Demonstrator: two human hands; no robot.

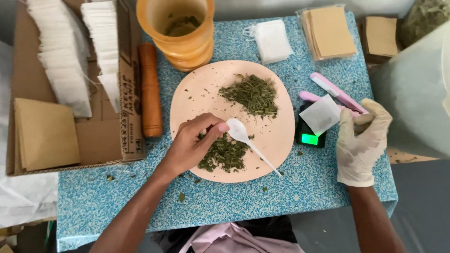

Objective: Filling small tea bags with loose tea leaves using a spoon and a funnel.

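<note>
A round peach plate (197, 89) lies on the blue speckled table and carries two heaps of dried green herbs. My bare left hand (192, 143) reaches into the nearer heap of dried leaves (225, 154), its fingertips pinched together in them. A white plastic spoon (243, 137) lies on the plate just right of those fingers. My gloved right hand (361, 140) sits by a small black scale (309, 136) with a green display, thumb and curled fingers holding the edge of a white sachet (322, 114) above the scale. The farther herb heap (251, 93) is untouched.
An orange tub (180, 40) and a wooden pestle (150, 89) stand behind the plate. A cardboard box (101, 140) at left holds white sachets and brown envelopes. Pink tools (335, 91), more sachets (272, 40) and brown envelopes (330, 33) lie at back right. A large pale container (417, 93) crowds the right.
</note>
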